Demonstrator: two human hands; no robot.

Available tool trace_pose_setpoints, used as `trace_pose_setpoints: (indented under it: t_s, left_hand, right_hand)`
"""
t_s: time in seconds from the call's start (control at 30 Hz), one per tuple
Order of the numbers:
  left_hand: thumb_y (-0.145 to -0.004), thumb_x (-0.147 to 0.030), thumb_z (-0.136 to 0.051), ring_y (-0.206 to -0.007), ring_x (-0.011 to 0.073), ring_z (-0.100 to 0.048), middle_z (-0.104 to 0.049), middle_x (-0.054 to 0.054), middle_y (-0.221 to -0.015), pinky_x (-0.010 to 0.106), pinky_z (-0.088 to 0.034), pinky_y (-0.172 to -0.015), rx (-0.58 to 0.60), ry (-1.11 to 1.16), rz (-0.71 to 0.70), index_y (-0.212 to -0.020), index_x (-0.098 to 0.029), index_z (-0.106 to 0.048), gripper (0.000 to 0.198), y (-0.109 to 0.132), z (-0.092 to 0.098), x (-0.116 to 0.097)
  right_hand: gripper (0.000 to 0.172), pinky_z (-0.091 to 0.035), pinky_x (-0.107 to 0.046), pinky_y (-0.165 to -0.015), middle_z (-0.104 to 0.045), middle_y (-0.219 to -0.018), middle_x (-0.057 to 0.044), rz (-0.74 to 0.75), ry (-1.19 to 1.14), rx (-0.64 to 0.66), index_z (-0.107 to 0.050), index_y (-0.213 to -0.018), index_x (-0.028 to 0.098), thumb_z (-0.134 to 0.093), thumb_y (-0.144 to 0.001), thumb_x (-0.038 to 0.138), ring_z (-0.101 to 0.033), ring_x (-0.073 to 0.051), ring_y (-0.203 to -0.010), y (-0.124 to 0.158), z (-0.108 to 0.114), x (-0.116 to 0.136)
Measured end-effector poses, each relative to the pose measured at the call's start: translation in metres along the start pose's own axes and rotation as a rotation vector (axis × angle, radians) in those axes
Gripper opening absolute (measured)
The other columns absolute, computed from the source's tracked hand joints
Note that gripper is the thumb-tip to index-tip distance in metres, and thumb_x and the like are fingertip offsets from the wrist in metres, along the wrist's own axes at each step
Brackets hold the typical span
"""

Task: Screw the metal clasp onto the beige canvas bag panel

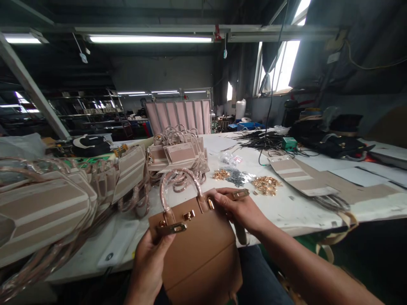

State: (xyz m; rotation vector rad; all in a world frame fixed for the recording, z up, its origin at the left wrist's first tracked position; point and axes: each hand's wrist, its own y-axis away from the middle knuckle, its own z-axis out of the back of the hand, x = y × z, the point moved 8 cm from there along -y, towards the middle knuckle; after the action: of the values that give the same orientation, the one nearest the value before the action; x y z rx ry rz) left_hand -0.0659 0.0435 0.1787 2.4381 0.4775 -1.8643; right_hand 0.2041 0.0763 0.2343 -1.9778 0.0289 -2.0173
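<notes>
A tan handbag panel (199,243) with gold fittings is held tilted over the table's front edge. Its looped handle (180,173), wrapped in clear film, rises from the upper edge. Between the handle's ends sits a gold turn-lock (189,215). My left hand (149,262) is closed on the left edge, its thumb just below a strap end with a gold plate (178,228). At the upper right corner my right hand (240,207) grips the panel, thumb on the front near a gold fitting (210,204). A second gold plate (241,194) shows above that hand.
Beyond the bag lie piles of gold pieces (267,185) and silver pieces (237,177) on the white table (216,146). Stacked beige panels with wrapped handles (47,203) fill the left side. More panels (181,153) stand behind. At right are a striped panel (295,171) and a green box (289,144).
</notes>
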Motion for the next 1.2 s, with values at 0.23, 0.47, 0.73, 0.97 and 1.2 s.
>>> trace_pose_setpoints:
  t_s: [0.23, 0.47, 0.73, 0.97, 1.2]
  left_hand:
    - [-0.074, -0.071, -0.088, -0.136, 0.0401, -0.065, -0.080, 0.013, -0.125, 0.049, -0.056, -0.116, -0.069, 0.146, 0.075, -0.118, -0.017, -0.080, 0.070, 0.006, -0.003, 0.015]
    - [-0.079, -0.073, -0.084, -0.148, 0.0381, -0.057, -0.076, 0.013, -0.136, 0.053, -0.046, -0.126, -0.107, 0.317, 0.154, -0.135, -0.018, -0.074, 0.078, 0.010, -0.012, 0.018]
    - [-0.093, -0.067, -0.073, -0.152, 0.0333, -0.053, -0.074, 0.011, -0.142, 0.052, -0.039, -0.130, -0.157, 0.351, 0.213, -0.141, -0.023, -0.071, 0.065, 0.010, -0.012, 0.020]
    - [-0.096, -0.063, -0.069, -0.141, 0.0367, -0.063, -0.077, 0.015, -0.135, 0.055, -0.048, -0.124, -0.119, 0.382, 0.302, -0.142, -0.017, -0.070, 0.065, 0.010, -0.021, 0.012]
    - [-0.102, -0.057, -0.066, -0.143, 0.0303, -0.063, -0.075, 0.010, -0.140, 0.046, -0.048, -0.124, -0.169, 0.340, 0.263, -0.143, -0.023, -0.070, 0.054, 0.006, -0.022, 0.005]
  right_hand:
    - [0.057, -0.037, -0.022, -0.048, -0.059, -0.071, 0.000, -0.011, 0.022, -0.014, -0.083, -0.120, 0.020, -0.074, -0.098, 0.072, -0.047, -0.013, -0.059, -0.002, 0.008, -0.013]
    - [0.061, -0.036, -0.022, -0.049, -0.066, -0.078, -0.002, -0.058, 0.016, -0.025, -0.083, -0.122, 0.021, -0.076, -0.094, 0.074, -0.048, -0.014, -0.061, -0.001, 0.008, -0.016]
    - [0.056, -0.041, -0.024, -0.055, -0.078, -0.097, -0.004, -0.044, 0.018, -0.010, -0.082, -0.124, 0.023, -0.078, -0.094, 0.070, -0.062, -0.018, -0.074, 0.003, 0.008, -0.014]
    - [0.053, -0.059, -0.033, -0.083, -0.080, -0.113, -0.006, -0.028, -0.107, 0.051, -0.081, -0.126, 0.024, -0.084, -0.091, 0.064, -0.073, -0.031, -0.109, 0.005, -0.002, -0.004]
    - [0.082, -0.061, -0.043, -0.084, -0.067, -0.139, -0.011, 0.165, 0.292, -0.294, -0.067, -0.147, 0.024, -0.093, -0.080, 0.064, -0.066, -0.025, -0.085, 0.010, 0.017, -0.013]
